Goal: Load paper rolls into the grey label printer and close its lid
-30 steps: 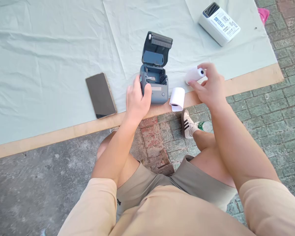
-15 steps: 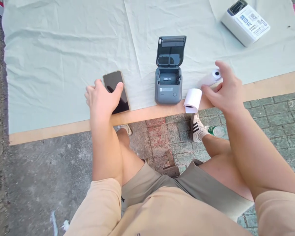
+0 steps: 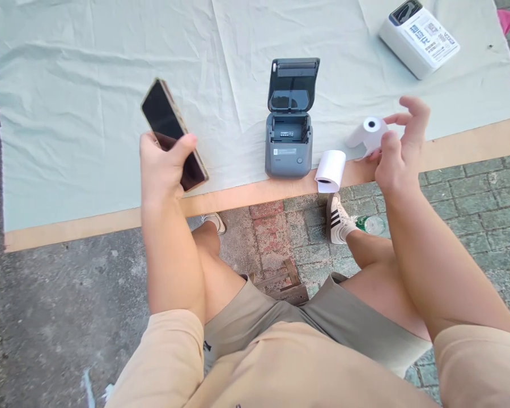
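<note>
Pale cloth (image 3: 89,113) covered the worktop (image 3: 76,229), where a printer (image 3: 288,153) stood lid-up. Left of it, the left grip (image 3: 161,164) clasped a tilted phone (image 3: 165,116), best held by its edges; the right grip (image 3: 402,153) met the farther paper roll (image 3: 365,131), best kept from unwinding; whether it pinched was unclear.

2 paper rolls (image 3: 332,165) (image 3: 357,136), 1 phone (image 3: 164,116), 1 printer (image 3: 288,162), 1 white device (image 3: 420,42), 1 bottle (image 3: 373,225), 2 shoes (image 3: 336,218) (image 3: 215,222)

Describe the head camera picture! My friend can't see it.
A person's left hand holds a tilted phone, and the right hand touches a white paper roll. Between them sit an open dark printer and a second roll; a white boxy object lies farther back.
</note>
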Tool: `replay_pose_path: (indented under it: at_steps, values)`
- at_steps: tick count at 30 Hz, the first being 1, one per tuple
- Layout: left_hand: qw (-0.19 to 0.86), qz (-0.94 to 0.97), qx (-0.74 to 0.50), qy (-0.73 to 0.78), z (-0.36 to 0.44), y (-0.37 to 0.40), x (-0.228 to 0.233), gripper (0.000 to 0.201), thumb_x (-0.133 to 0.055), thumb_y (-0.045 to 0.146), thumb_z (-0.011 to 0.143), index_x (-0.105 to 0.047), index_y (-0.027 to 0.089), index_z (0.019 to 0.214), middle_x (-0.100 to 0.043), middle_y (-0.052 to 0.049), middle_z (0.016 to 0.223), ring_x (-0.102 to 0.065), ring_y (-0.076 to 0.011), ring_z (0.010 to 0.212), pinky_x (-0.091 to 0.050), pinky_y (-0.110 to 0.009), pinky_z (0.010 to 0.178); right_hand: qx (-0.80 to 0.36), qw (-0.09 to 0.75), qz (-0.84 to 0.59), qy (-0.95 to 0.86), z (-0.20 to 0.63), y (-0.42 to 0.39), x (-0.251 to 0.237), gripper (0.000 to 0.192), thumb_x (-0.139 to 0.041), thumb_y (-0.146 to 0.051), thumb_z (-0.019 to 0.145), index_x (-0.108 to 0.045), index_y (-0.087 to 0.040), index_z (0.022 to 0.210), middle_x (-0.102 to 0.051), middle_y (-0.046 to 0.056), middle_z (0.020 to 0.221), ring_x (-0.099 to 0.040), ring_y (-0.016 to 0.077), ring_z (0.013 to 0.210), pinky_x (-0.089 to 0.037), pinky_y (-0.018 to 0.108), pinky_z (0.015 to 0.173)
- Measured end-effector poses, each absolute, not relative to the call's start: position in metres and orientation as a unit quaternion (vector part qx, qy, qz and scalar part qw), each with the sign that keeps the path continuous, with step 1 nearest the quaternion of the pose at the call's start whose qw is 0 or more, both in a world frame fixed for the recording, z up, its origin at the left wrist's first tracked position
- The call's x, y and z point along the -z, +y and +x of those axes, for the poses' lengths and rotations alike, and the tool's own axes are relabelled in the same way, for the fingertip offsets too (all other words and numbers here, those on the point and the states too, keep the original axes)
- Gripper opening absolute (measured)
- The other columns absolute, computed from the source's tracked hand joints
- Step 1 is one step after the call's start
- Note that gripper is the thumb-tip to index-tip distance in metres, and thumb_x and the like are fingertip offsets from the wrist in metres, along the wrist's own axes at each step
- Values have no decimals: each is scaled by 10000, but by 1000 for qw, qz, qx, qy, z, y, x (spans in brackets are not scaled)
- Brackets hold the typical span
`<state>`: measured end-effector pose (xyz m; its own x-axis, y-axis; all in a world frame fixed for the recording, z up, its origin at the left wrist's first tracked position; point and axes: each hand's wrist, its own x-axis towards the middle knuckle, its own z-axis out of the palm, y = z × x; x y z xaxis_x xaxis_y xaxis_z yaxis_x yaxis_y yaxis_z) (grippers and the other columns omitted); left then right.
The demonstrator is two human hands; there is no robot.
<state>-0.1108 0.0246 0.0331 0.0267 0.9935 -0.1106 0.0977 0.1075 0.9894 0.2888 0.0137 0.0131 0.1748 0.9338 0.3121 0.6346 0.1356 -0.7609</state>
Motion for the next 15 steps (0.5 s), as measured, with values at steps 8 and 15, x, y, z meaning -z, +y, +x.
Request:
replay_pose_path:
  at_steps: [8, 15]
  values:
    - [572, 414, -526, 474, -89, 10, -38, 707, -621, 860, 801, -650, 469, 1389, -738, 20, 1480, -402, -354, 1702, -601, -586, 1127, -170, 449, -646, -593, 282, 18, -11, 586, -545, -653, 862, -512, -300, 1329, -625, 143, 1158, -533, 173, 520, -397, 415, 535]
    - [697, 346, -533, 331, -89, 13, -28, 787, -769, 905, 569, -700, 454, 1210, -731, 180, 1436, -5, -367, 1800, -428, -654, 1339, -142, 421, -657, -609, 283, 18, -9, 557, -507, -611, 866, -526, -309, 1334, -627, 141, 1176, -572, 181, 543, -443, 411, 542]
